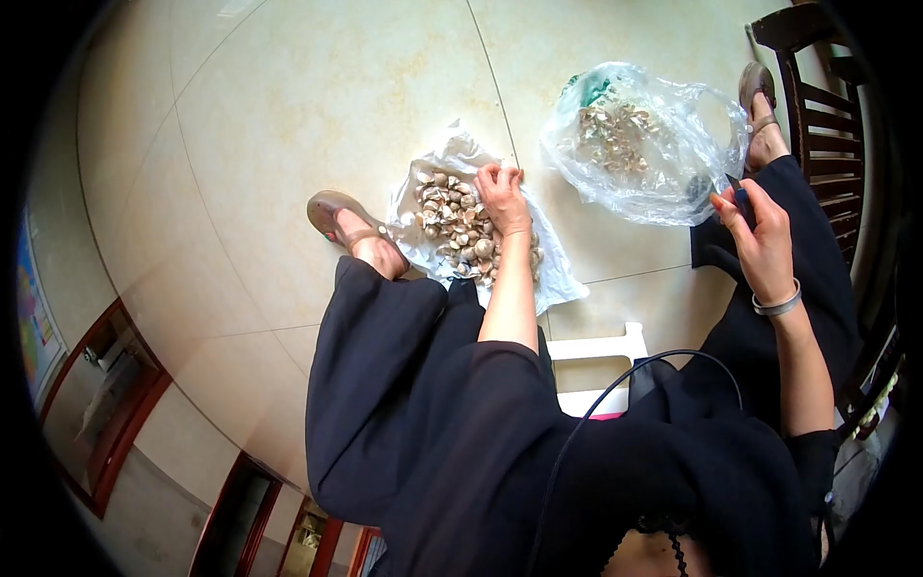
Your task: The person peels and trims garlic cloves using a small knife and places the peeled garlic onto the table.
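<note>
My left hand [502, 199] reaches down over a pile of small brownish mushrooms [452, 216] spread on a white plastic bag [558, 264] on the floor. Its fingers are curled together at the pile's upper right edge, and whatever they pinch is hidden. Off to the right, my right hand [766, 245] is closed around a small dark knife [740, 195], its tip pointing up and left. Just left of that hand lies a clear plastic bag [673, 183] with pale scraps [615, 135] and something green inside.
A white stool [596, 348] shows between my legs, with a dark cable [615, 380] looping above it. My shoes [341, 212] flank the two bags. A dark wooden chair [832, 144] stands at the right edge. Pale floor tiles [317, 106] stretch around.
</note>
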A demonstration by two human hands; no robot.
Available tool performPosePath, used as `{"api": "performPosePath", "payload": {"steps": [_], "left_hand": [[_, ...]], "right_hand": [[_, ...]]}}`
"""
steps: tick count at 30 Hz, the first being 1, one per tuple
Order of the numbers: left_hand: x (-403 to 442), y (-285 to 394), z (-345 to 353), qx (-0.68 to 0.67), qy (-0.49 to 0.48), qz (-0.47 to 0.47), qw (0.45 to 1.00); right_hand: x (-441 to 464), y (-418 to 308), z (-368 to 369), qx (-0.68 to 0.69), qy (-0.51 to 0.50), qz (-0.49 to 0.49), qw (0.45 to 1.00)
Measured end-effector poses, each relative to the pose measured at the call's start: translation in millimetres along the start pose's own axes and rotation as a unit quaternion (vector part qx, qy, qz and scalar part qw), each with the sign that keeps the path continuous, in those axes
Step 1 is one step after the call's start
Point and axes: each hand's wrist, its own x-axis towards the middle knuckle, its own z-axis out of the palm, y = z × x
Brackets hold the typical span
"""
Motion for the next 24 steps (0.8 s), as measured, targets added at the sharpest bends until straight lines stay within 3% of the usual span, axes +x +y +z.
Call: {"api": "performPosePath", "payload": {"steps": [5,12,20,22,24], "left_hand": [[15,6,4,0.011,0.073,-0.061,0.995],[29,7,-1,0.036,-0.009,-0.013,0.999],[33,19,2,0.041,0.000,-0.006,0.999],[34,54,-11,-0.111,0.068,-0.091,0.987],[26,88,-21,-0.161,0.061,0.026,0.985]], "right_hand": [[0,1,0,-0.010,0.002,-0.011,1.000],[0,0,-1,0.001,-0.005,-0.018,1.000],[1,-2,-2,-0.005,-0.011,-0.022,1.000],[0,-1,-2,0.000,-0.003,-0.023,1.000],[0,-3,-1,0.006,-0.008,-0.021,1.000]]}}
